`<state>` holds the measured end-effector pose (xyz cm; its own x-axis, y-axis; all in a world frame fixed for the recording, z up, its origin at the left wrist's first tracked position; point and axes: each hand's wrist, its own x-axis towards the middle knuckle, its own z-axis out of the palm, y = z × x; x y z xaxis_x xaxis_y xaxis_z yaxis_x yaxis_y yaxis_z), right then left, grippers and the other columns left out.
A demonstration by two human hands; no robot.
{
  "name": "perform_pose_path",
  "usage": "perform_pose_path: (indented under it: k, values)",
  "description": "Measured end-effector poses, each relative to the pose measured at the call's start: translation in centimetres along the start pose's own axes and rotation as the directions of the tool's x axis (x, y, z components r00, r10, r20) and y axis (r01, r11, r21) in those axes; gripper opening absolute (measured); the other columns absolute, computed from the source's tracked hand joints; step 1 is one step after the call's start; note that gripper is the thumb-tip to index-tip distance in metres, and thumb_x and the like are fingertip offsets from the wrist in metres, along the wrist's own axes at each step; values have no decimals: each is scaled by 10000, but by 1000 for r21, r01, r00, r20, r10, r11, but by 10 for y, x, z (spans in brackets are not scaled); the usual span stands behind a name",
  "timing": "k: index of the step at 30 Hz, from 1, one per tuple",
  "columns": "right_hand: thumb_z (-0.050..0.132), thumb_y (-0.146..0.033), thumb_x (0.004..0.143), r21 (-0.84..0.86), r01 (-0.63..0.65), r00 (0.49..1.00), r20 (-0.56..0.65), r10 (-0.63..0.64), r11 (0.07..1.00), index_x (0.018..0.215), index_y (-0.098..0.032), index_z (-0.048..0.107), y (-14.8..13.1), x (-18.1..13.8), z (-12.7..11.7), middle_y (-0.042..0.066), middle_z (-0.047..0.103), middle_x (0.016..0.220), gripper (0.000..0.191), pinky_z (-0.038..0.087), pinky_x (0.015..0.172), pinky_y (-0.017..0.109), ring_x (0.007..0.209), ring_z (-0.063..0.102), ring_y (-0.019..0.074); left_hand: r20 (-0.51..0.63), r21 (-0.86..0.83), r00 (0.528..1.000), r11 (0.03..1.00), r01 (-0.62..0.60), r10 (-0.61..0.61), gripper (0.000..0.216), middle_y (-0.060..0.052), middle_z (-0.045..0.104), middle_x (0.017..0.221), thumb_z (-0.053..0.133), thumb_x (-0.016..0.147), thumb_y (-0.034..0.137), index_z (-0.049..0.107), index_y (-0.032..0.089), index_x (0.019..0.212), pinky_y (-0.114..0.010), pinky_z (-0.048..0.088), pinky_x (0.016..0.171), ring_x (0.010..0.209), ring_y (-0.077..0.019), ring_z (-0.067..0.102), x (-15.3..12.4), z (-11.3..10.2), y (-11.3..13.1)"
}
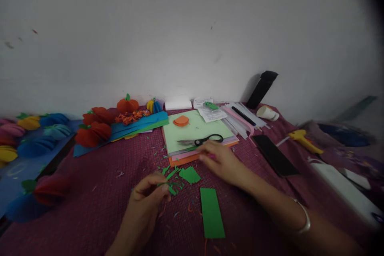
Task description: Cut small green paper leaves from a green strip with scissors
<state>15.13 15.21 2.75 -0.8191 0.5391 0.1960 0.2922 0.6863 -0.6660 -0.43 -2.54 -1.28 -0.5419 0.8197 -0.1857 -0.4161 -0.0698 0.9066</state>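
My left hand (148,196) is low over the cloth, thumb and forefinger pinched on thin green paper scraps (172,174). More snippets lie scattered around its fingertips. A small cut piece of green paper (190,175) rests just right of these scraps. My right hand (222,162) is at the front right edge of a stack of coloured paper (171,140), fingers bent and a little apart, with nothing visible in them. Scissors (208,140) with black handles lie on the stack just beyond its fingers. Nearer to me is a green paper strip (212,213).
Paper pumpkins (96,133) and blue paper strips (135,125) stand at the left. An orange paper piece (181,121) tops the stack. At right are a phone (274,156), a pen (243,116), a paper cup (267,113) and a yellow glue gun (304,141). A wall (192,40) rises behind.
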Motion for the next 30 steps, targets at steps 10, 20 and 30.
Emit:
perform_pose_path:
  k: [10,20,30]
  values:
    - [636,-549,741,724,-413,886,459,61,553,789,-140,552,-51,-17,42,-21,588,659,420,404,476,174,501,525,56,125,99,979,980,-173,161,66,38,534,604,700,696,177,675,213,647,-206,325,480,538,-95,455,-5,4,3]
    - [664,-354,710,762,-467,876,466,120,449,748,-139,571,-52,-20,49,-36,601,599,237,384,428,161,446,519,47,129,160,973,964,-211,192,74,25,546,617,693,690,183,643,195,638,-239,389,582,598,-127,502,-7,7,4]
    - [516,-103,733,543,-287,951,260,167,789,633,-161,496,-50,-20,50,-85,424,505,118,281,410,149,445,374,44,179,83,979,993,83,-97,174,20,561,563,680,721,338,618,176,711,-221,398,516,534,-117,512,-6,8,0]
